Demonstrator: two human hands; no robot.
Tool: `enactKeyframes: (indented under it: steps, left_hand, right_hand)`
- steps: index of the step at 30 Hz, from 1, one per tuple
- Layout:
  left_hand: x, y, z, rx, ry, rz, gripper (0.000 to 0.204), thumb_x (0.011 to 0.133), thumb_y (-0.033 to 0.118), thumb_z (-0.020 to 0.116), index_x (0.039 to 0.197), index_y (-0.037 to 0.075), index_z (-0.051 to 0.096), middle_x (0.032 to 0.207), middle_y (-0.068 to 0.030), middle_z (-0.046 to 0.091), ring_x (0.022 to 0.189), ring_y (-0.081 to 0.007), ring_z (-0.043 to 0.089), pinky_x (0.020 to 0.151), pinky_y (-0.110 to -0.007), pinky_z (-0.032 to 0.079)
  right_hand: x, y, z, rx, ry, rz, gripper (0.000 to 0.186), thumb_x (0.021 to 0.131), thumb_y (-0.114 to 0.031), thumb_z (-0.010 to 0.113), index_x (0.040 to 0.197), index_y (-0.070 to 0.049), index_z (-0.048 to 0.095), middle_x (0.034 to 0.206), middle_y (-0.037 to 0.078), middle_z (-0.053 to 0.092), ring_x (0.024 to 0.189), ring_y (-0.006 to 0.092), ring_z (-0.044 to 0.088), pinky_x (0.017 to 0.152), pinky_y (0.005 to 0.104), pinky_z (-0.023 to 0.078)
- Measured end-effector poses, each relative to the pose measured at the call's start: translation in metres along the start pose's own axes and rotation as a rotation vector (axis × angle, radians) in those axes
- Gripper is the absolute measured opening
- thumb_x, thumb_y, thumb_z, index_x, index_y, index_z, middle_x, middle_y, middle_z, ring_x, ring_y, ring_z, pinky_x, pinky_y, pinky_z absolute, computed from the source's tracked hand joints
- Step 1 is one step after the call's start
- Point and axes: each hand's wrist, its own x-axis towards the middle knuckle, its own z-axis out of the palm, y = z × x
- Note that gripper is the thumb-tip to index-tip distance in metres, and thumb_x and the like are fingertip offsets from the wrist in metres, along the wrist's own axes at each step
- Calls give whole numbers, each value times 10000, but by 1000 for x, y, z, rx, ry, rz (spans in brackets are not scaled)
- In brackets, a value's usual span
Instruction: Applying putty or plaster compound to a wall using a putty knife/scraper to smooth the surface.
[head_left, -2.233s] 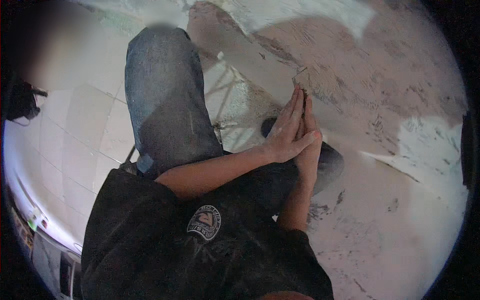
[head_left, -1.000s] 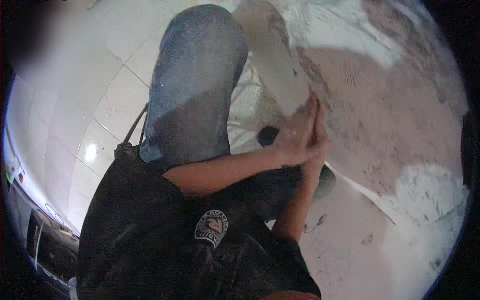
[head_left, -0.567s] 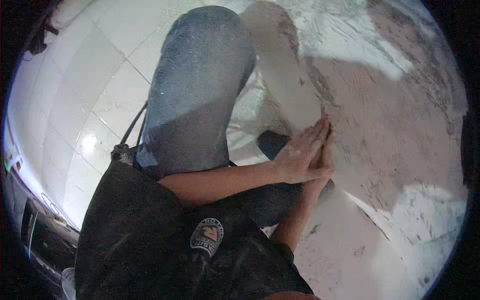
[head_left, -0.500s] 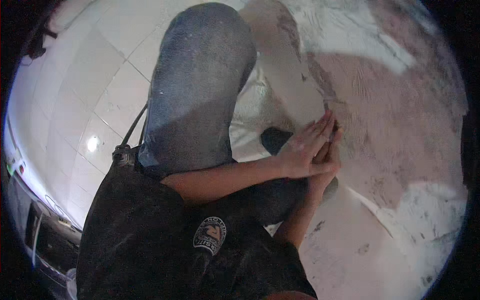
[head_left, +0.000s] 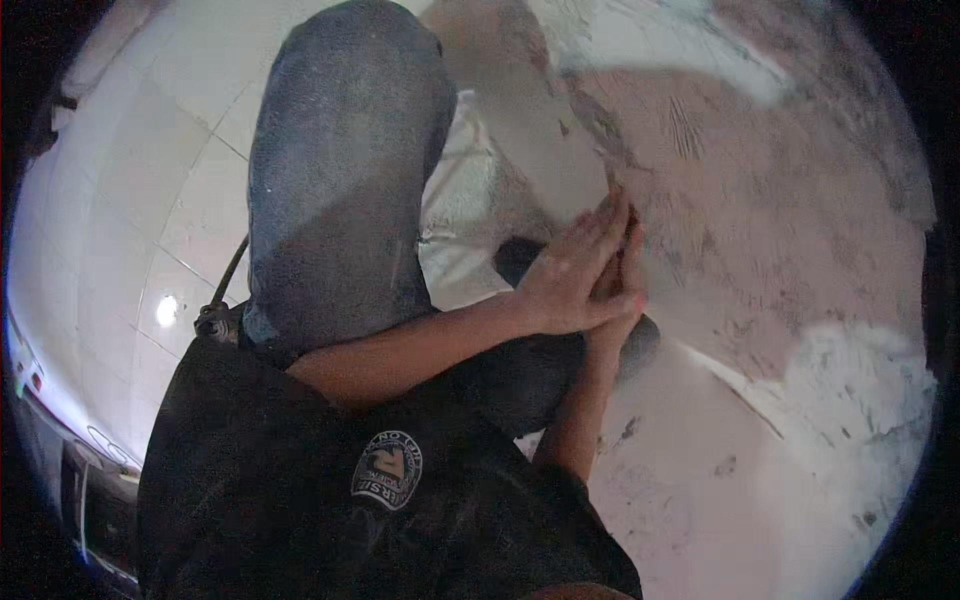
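Observation:
My left hand (head_left: pixel 572 272) lies palm to palm against my right hand (head_left: pixel 626 284), above my folded right leg. The fingers of both hands are stretched out and point away from me. A dark gap shows between the palms, and whether anything small lies in there is hidden. Just beyond the left hand, a dark rounded thing (head_left: pixel 517 258), perhaps the toe of a shoe, shows partly behind the wrist. A long flat grey-beige strip (head_left: pixel 515 120) runs from the far side toward my fingertips.
My bent left knee in blue jeans (head_left: pixel 350 160) rises at the left. Pale floor tiles (head_left: pixel 190 180) lie beyond it. At the right spreads a pinkish, smeared surface (head_left: pixel 740 220) with white patches. A dark cord (head_left: pixel 232 272) hangs beside my hip.
The view has shifted, so my legs and hands appear farther left and slightly higher. Both hands remain pressed together, with little visible change in their pose.

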Motion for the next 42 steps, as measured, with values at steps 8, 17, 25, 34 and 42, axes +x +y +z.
enactKeyframes:
  steps: [8,17,25,34,42]
  left_hand:
    - [7,-7,-8,-97,36,-60,896,946,521,400,1469,-103,27,1537,-306,66,1449,-399,79,1171,-491,101]
    - [4,4,-5,-59,2,-73,919,947,594,326,1475,-87,5,1540,-295,59,1459,-365,37,1180,-472,76]
    - [0,-2,-7,37,-38,-76,922,938,543,400,1474,-91,0,1546,-291,19,1459,-364,44,1180,-471,57]
    - [11,-5,-10,9,69,-74,877,946,492,397,1464,-112,30,1533,-315,71,1451,-392,66,1173,-485,93]
    - [5,0,-3,-3,124,-105,848,962,491,383,1479,-82,30,1536,-305,79,1452,-386,84,1164,-510,91]
  right_hand:
    - [-3,5,15,-66,-41,77,583,925,-146,537,1480,-178,359,1066,158,641,879,286,650,748,371,515]
    - [-12,10,11,195,-48,95,574,917,-170,551,1460,-103,374,925,162,594,785,275,582,709,374,474]
    - [-22,29,29,74,-45,62,519,911,-134,534,1418,-85,432,1113,182,629,939,306,624,803,386,482]
    - [-16,30,28,263,39,243,503,918,-139,518,1412,-85,446,987,185,642,835,322,621,749,387,486]
    - [-6,-10,12,-83,-29,55,518,920,-107,528,1427,-80,422,924,195,635,723,271,609,697,364,484]
